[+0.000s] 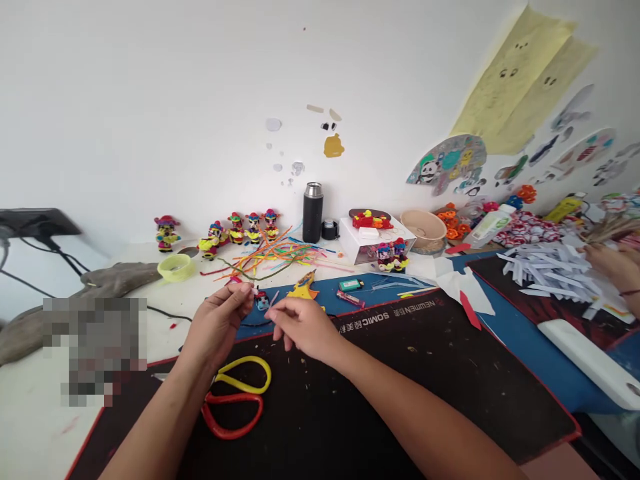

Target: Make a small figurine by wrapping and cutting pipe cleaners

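Observation:
My left hand (223, 320) is closed in a pinch at the left of the mat, with a small white and pink bit showing at its fingertips; what it is I cannot make out. Just to the right, my right hand (307, 328) pinches a thin pale strip (274, 298). Between the hands a small blue and red piece (262, 301) shows, seemingly on the blue surface. Below my left wrist lie scissors (245, 376) with one yellow and one red handle, their blades partly hidden by my forearm. A yellow figure-like piece (303, 287) lies behind my right hand.
Colourful pipe cleaners (280, 257) are heaped toward the wall, near a black thermos (313, 217). Several small dolls (215, 240) stand at the back left, beside a roll of tape (175, 268). At right, another person's hand (607, 267) is by a pile of paper strips (545, 273).

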Motion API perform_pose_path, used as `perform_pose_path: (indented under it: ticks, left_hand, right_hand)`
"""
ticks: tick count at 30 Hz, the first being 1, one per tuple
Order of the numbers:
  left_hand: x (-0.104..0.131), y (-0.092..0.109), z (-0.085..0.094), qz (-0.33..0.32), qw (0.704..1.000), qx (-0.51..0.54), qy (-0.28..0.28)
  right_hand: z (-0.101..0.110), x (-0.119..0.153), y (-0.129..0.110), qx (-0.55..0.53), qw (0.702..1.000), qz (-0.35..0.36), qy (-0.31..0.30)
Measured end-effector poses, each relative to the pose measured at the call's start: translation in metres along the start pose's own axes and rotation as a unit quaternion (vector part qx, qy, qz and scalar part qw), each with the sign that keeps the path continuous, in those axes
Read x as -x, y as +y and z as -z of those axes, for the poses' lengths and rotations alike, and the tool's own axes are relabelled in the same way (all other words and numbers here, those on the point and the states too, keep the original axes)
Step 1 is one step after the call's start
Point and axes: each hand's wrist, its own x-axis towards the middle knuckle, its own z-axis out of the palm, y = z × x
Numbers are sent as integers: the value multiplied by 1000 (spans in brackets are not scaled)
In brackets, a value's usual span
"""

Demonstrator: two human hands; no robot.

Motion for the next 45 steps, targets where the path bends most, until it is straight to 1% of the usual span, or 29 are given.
perform_pose_path:
  ticks: [3,5,8,13,16,20,24,29,34,37,41,45]
  left_hand:
    - [-1,-4,0,41,999,-2,-11]
    - [-1,-8,0,60,998,-6,-22]
    - [-1,-13,0,69,997,-18,-40]
    - [5,-14,-1,55,994,-65,-71]
    - [9,-12,-3,52,993,-75,-80]
    - [11,-13,-4,50,991,-85,-90]
    - [12,-14,-6,48,990,-93,-95]
    - [12,-15,-7,56,988,-98,-104]
    - [12,-16,-8,75,989,-68,-110]
    - [12,-16,-8,83,988,-65,-114]
    - [13,-16,-9,67,984,-91,-134]
    - [13,-17,-8,41,983,-128,-128]
  right_hand:
    - [7,-15,3,-68,997,-7,30]
    - [7,-21,4,-88,996,3,32]
    - [6,-24,6,-87,996,18,21]
    - [11,-15,7,-61,998,0,-10]
    - [16,-10,6,-75,997,-9,-10]
    - [19,-7,4,-69,997,-14,-11]
    - [19,-6,4,-62,998,-11,-19]
    - [18,-6,4,-66,997,-27,-27]
    - [19,-6,0,-73,996,-49,-21]
    - [20,-6,-1,-84,995,-44,-13]
    - [21,-7,1,-92,995,-30,-7]
    - [21,-7,3,-73,997,-33,4]
